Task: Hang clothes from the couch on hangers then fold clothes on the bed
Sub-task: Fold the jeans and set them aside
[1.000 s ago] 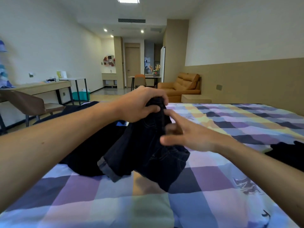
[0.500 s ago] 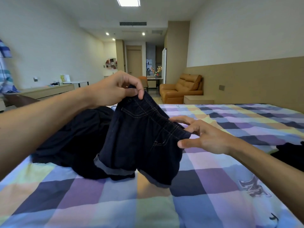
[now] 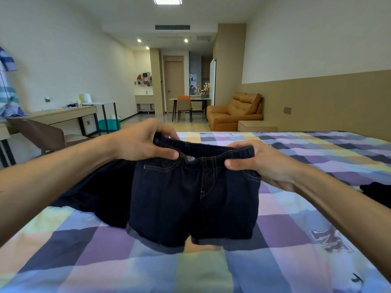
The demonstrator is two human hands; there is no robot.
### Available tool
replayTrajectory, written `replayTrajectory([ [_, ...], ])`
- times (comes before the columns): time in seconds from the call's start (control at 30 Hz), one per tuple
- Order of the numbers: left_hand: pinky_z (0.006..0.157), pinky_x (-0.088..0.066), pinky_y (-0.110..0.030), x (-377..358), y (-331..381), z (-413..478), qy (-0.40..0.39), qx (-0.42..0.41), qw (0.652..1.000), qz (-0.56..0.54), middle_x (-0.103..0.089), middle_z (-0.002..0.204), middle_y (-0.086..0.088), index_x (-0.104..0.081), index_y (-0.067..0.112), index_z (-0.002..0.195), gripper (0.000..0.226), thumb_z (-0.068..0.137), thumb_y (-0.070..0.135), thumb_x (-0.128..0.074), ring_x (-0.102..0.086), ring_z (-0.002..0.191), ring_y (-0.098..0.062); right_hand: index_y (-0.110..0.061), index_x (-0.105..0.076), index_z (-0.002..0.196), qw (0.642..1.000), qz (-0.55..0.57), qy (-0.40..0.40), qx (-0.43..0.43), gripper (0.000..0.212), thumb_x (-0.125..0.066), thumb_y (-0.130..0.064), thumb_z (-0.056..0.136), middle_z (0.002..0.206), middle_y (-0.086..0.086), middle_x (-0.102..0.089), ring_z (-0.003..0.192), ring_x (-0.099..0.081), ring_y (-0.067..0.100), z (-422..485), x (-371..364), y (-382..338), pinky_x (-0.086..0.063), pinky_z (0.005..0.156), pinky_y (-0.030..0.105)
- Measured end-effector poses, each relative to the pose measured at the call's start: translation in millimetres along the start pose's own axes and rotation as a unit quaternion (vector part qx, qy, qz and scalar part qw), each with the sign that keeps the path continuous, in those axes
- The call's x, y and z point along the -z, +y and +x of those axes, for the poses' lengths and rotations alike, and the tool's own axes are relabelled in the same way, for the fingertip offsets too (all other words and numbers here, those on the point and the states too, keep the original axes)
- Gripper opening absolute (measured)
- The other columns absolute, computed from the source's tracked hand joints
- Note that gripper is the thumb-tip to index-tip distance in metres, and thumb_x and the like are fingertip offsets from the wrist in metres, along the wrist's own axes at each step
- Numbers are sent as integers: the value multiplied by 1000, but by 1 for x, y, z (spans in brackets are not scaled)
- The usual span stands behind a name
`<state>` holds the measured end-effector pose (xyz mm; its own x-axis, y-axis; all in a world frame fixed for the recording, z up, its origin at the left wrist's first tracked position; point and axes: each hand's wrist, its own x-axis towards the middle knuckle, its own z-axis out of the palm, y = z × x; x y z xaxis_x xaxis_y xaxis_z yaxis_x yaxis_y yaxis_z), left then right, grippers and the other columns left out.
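One pair of dark denim shorts [image 3: 190,197] is hanging upright and spread flat, front facing the camera, above the middle of the bed [image 3: 296,240]. Its elastic waistband is being stretched level between both hands. The rolled hems seem to be brushing the checked bedspread, though from this angle I cannot tell whether they are truly touching it.

The left hand [image 3: 143,142] is pinching the waistband's left end, thumb in front and fingers curled over the back, so that grip is clenched on the shorts. The right hand [image 3: 260,163] is holding the right end in the same way, thumb pressing on the front by the pocket seam, its grip also clenched on the fabric. Both bare forearms are reaching in from the near corners of the view.

Behind the shorts, a second dark garment [image 3: 101,187] is lying crumpled toward the bed's left edge, partly hidden by the left forearm. Another dark piece of clothing [image 3: 378,195] is showing toward the bed's right side, cut off by the frame.

Past the far edge of the bed, an orange couch [image 3: 232,111] is standing against the right wall. Along the left wall a long table [image 3: 61,115] is carrying small items, with a brown chair [image 3: 42,134] beside it and a teal basket [image 3: 109,124] sitting on the floor near it.
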<state>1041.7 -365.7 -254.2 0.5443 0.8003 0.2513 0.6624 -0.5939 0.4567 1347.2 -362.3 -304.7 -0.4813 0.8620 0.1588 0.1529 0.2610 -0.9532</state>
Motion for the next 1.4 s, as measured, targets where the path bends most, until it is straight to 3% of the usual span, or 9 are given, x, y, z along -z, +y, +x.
replayTrajectory([
  [0.27, 74, -49, -35, -28, -18, 9, -60, 50, 985, 152, -68, 86, 9, -62, 32, 90, 9, 94, 26, -68, -65, 81, -16, 0, -70, 99, 990, -30, 132, -30, 21, -73, -20, 92, 93, 18, -75, 84, -69, 23, 15, -13, -9, -54, 88, 40],
  [0.37, 85, -51, -32, -60, -10, 13, -70, 87, 980, 163, -66, 103, 14, -52, 39, 107, 47, 68, 47, -77, -64, 96, -14, -2, -69, 93, 986, -53, 160, -15, 19, -73, -21, 93, 81, 11, -71, 72, -69, 18, 24, -24, -16, -55, 73, 35],
  [0.43, 89, -52, -30, -86, -4, 16, -36, 101, 989, 104, -69, 107, 17, -55, 38, 117, 61, 65, 61, -76, -66, 99, -10, 3, -68, 96, 984, -72, 164, -2, 27, -75, -22, 91, 83, 14, -71, 73, -69, 20, 30, -31, -19, -55, 73, 36],
  [0.57, 66, -44, -29, -104, -6, 31, 88, 143, 985, 47, -65, 74, 5, -61, 23, 77, 17, 92, 28, -66, -65, 80, -23, -2, -69, 92, 969, -157, 191, 23, 27, -80, -26, 86, 81, 13, -70, 72, -67, 20, 30, -26, -24, -53, 69, 36],
  [0.8, 55, -54, -26, -68, 26, 44, 32, 345, 900, -266, -69, 85, -6, -65, 11, 109, 23, 100, 25, -48, -65, 63, -17, 1, -59, 85, 956, -223, 174, 83, 33, -82, -23, 84, 71, 14, -63, 63, -56, 14, 2, -37, -24, -42, 61, 31],
  [0.97, 71, -53, -32, -50, 40, 39, -30, 267, 878, -396, -67, 88, -9, -67, 12, 105, 46, 98, 54, -49, -66, 77, -21, -4, -69, 112, 997, -39, 39, 55, 21, -69, -12, 93, 106, 15, -74, 97, -74, 22, -5, -61, -28, -62, 83, 32],
  [1.13, 91, -55, -39, -43, 36, 29, -40, 125, 936, -326, -70, 112, -24, -65, 1, 118, 29, 90, 4, -63, -70, 98, -32, -19, -62, 113, 952, -188, 205, 128, 39, -77, -2, 80, 103, 3, -66, 92, -65, 10, 3, -41, -17, -51, 76, 22],
  [1.23, 96, -53, -47, -37, 37, 27, -83, 110, 954, -265, -68, 118, -27, -64, 0, 125, 35, 92, -7, -55, -69, 104, -36, -26, -53, 133, 978, -170, 104, 58, 68, -86, -10, 75, 116, -7, -65, 105, -64, 6, 6, -32, -8, -50, 86, 23],
  [1.4, 99, -53, -40, -64, 15, 21, 16, 124, 914, -385, -69, 124, -19, -64, 11, 129, 46, 84, 10, -76, -69, 104, -24, -14, -74, 112, 995, -68, 74, 23, 26, -75, -4, 88, 105, 1, -78, 99, -74, 14, 13, -31, 16, -56, 91, 29],
])
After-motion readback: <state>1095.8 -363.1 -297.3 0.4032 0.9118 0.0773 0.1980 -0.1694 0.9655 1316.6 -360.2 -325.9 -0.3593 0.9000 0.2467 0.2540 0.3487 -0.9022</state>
